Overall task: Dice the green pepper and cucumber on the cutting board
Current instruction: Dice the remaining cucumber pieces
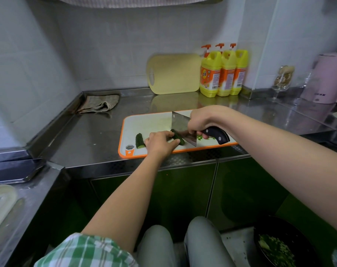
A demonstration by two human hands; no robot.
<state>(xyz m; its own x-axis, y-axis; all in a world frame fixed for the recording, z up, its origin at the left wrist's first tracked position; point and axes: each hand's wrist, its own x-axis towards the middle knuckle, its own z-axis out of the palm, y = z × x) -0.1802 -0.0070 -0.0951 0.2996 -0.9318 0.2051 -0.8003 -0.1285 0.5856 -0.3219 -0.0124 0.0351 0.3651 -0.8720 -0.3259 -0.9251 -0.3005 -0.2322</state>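
1. Stainless steel worktop runs along the tiled wall and carries nearly all we list here.
2. We see a pale yellow board leaning upright against the back wall, with three yellow bottles just beside it on the right.
3. Our cutting board, white with an orange rim, lies flat near the worktop's front edge.
4. At the far right stands a pink kettle. A grey cloth lies crumpled in the back left corner.
5. Low at the right, below worktop level, a black bowl holds chopped green bits; we cannot tell what they are.
6. Our right hand is wrapped tightly round the black handle of the cleaver, whose blade stands on edge across the cucumber.
7. Our left hand curls its fingers over that cucumber and pins it to the cutting board just left of the blade.
8. A cucumber stub lies on the cutting board left of the left hand, apart from the blade.
9. Diced green pepper is scattered on the cutting board right of the blade, under the right hand.
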